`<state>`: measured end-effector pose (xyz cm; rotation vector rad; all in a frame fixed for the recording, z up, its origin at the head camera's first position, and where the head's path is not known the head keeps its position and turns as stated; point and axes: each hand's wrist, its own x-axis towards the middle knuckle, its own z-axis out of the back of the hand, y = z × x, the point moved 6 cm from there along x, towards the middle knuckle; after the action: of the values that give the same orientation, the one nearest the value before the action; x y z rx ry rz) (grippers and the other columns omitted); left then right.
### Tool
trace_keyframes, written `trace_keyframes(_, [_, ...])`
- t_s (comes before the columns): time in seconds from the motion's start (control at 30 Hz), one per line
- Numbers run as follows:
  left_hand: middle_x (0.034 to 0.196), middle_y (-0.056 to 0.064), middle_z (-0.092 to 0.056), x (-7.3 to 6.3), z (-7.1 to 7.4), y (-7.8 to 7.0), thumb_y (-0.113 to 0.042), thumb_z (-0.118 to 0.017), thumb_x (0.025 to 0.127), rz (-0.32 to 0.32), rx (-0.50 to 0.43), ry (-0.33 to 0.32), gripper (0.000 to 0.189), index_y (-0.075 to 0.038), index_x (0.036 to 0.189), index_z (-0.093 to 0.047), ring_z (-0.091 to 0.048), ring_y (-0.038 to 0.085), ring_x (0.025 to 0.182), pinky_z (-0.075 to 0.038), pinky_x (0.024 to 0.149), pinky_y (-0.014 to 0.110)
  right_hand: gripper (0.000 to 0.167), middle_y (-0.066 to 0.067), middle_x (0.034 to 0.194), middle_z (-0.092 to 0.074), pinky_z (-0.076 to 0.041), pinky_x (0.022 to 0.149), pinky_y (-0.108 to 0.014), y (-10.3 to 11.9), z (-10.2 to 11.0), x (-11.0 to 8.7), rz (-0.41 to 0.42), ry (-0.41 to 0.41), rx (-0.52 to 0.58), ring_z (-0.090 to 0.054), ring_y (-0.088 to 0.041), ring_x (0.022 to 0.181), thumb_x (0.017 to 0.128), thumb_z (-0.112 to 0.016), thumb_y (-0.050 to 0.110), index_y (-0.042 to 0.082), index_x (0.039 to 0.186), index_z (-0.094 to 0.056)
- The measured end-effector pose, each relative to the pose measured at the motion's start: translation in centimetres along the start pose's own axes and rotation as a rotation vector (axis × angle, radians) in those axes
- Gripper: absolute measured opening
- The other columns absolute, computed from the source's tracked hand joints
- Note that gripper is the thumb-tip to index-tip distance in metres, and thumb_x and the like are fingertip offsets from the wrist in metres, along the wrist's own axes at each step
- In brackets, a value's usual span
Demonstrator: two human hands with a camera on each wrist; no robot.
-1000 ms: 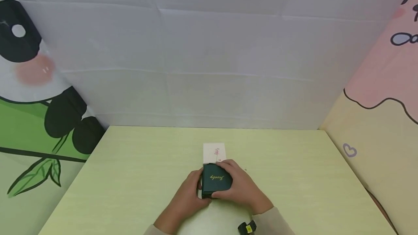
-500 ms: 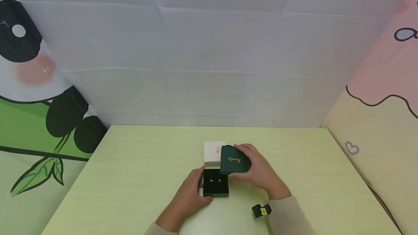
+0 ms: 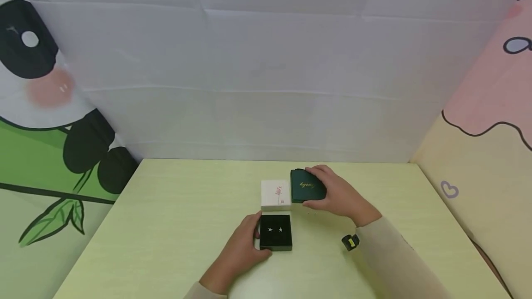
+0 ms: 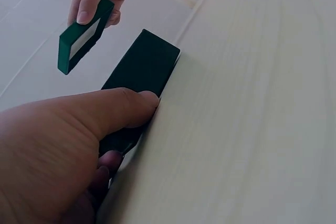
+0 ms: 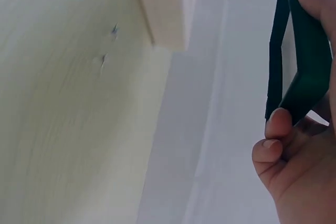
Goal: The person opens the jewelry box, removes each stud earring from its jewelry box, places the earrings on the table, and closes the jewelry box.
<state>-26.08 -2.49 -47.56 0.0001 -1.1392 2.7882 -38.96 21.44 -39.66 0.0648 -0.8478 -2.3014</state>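
Note:
My left hand (image 3: 238,253) holds the dark base of a jewelry box (image 3: 276,242) by its left side, thumb at the front. Two small star-shaped earrings (image 3: 280,230) sit on the base's black insert. In the left wrist view, the thumb presses the base's green side (image 4: 142,64). My right hand (image 3: 341,195) grips the green jewelry box lid (image 3: 305,186), marked with gold lettering, above the table to the right of a white box. The right wrist view shows the lid (image 5: 312,61) pinched between thumb and fingers, its pale hollow inside partly visible.
A white box (image 3: 275,193) with a pink flower print stands just behind the base. Small specks (image 5: 114,31) lie on the pale table (image 3: 187,206), too blurred to identify. A white backdrop (image 3: 266,82) rises behind the table.
My right hand has lifted the lid off the base and carried it back and to the right, uncovering the earrings. The left hand has stayed on the base.

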Motion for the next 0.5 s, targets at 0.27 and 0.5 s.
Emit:
trace_keyframes(0.27, [0.122,-0.002,-0.052,0.0,-0.1,0.2,-0.023,-0.093,0.072,-0.003,0.01,0.008,0.099,0.0,0.153,-0.042,-0.051,0.008,0.093,-0.046,0.086,0.033,0.091,-0.008,0.151,-0.043,-0.048,0.101,-0.049,-2.3,0.0,0.9,-0.025,0.04,-0.092,-0.056,-0.029,0.123,0.087,-0.081,0.05,0.011,0.158,-0.039])
trace_keyframes(0.5, [0.121,-0.003,-0.052,0.0,-0.1,0.2,-0.023,-0.093,0.072,-0.012,0.013,0.006,0.099,0.0,0.153,-0.041,-0.051,0.007,0.092,-0.046,0.086,0.031,0.096,-0.01,0.153,-0.043,-0.047,0.104,-0.051,-4.2,-0.4,1.9,-0.046,0.09,-0.126,-0.055,-0.032,0.127,0.086,-0.079,0.055,0.009,0.159,-0.037])
